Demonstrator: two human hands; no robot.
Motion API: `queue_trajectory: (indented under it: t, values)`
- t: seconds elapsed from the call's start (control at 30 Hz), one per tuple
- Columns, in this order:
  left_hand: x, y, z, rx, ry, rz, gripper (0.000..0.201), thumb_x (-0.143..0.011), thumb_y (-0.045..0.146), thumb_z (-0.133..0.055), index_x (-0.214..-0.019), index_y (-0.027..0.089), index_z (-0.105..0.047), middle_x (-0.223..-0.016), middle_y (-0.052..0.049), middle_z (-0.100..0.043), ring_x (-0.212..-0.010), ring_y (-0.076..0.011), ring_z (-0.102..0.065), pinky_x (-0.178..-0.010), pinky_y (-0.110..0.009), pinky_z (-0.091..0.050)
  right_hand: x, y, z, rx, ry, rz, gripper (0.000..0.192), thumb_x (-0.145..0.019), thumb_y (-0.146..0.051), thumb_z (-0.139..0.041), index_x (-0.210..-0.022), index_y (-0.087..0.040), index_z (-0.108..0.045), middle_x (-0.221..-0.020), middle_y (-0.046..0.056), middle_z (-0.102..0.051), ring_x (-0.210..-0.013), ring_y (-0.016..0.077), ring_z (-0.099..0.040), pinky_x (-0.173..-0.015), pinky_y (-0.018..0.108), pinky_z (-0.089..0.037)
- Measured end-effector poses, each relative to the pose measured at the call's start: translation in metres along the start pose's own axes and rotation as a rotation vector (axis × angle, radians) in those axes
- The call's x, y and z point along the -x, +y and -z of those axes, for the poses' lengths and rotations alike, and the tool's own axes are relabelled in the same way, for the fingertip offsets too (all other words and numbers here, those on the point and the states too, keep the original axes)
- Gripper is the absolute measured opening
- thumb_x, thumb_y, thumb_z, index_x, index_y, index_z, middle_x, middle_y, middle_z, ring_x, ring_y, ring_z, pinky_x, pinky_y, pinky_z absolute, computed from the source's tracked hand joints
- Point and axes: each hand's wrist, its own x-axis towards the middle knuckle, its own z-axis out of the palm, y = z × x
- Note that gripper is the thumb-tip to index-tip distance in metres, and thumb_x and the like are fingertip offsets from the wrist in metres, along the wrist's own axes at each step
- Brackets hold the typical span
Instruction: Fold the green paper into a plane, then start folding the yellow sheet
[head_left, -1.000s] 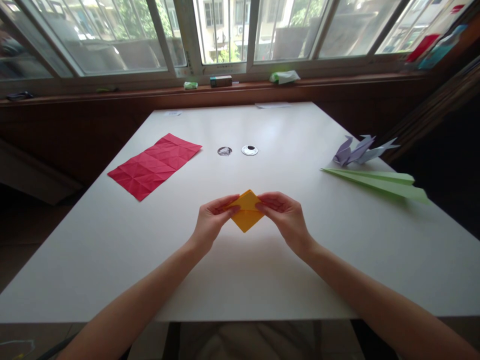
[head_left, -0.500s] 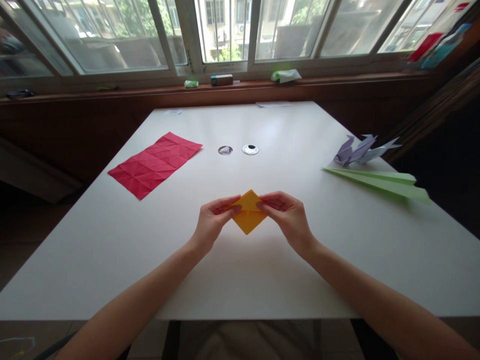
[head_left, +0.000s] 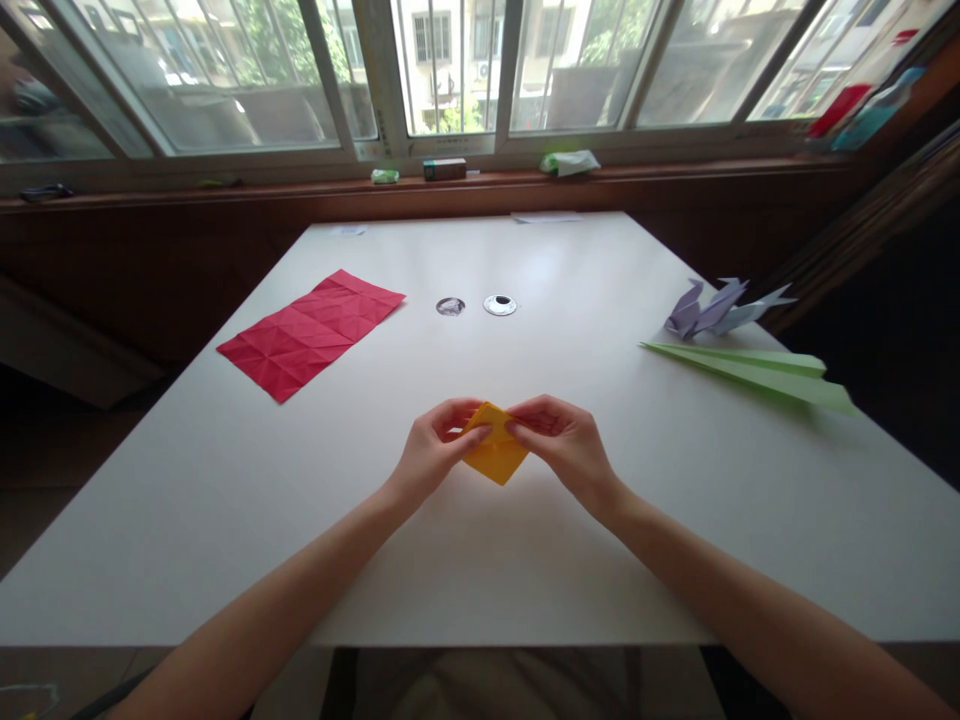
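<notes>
A folded yellow origami paper (head_left: pixel 499 460), roughly diamond-shaped, is held above the near middle of the white table (head_left: pixel 360 580). My left hand (head_left: pixel 439 445) pinches its left side, thumb on the front face and fingers behind. On the opposite side my right hand (head_left: pixel 562 440) grips it the same way. Both thumbs lie close together near the upper part of the paper. Its back is hidden, as are some of the fingertips.
Creased red paper (head_left: pixel 311 335) lies at the left. Two round discs, one patterned (head_left: pixel 451 307) and one silvery with a dark spot (head_left: pixel 500 305), lie farther back. At the right are a green paper plane (head_left: pixel 750 372) and purple folded paper figures (head_left: pixel 701 310).
Both hands and the yellow paper have come slightly lower in the picture. My thumbs have moved closer together on the paper, and it has tilted a little.
</notes>
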Motion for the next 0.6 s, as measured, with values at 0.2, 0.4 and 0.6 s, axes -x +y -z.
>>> queue_trajectory:
  t: [0.2,0.4,0.6]
  values:
    - [0.0011,-0.0032,0.0005,-0.009,0.049,0.045,0.026,-0.068,0.039,-0.068,-0.079,0.015,-0.069,-0.075,-0.005,-0.068,-0.072,-0.0183,-0.062,-0.064,-0.026,-0.048,0.0040,0.0016,-0.0025,0.021,-0.028,0.012,0.014,-0.069,-0.028,-0.066,-0.080,-0.019,-0.064,-0.081,0.003,-0.066,-0.078,0.0167,-0.062,-0.072,0.030,-0.051]
    - [0.0031,0.0001,-0.0004,0.076,0.111,0.047,0.024,-0.065,0.038,-0.070,-0.077,0.017,-0.069,-0.072,-0.002,-0.068,-0.068,-0.0157,-0.061,-0.063,-0.025,-0.047,0.0030,-0.0006,-0.0035,-0.038,-0.084,-0.115,0.024,-0.066,-0.034,-0.069,-0.085,-0.020,-0.061,-0.080,0.001,-0.064,-0.076,0.0148,-0.060,-0.065,0.026,-0.048]
    - [0.0044,0.0017,-0.0016,0.145,0.087,0.073,0.021,-0.066,0.035,-0.071,-0.076,0.017,-0.069,-0.071,-0.001,-0.066,-0.067,-0.0131,-0.059,-0.063,-0.023,-0.044,0.0027,-0.0018,-0.0031,-0.045,-0.147,-0.184,0.025,-0.066,-0.038,-0.068,-0.064,-0.015,-0.057,-0.059,-0.003,-0.052,-0.058,0.0096,-0.048,-0.052,0.022,-0.036]
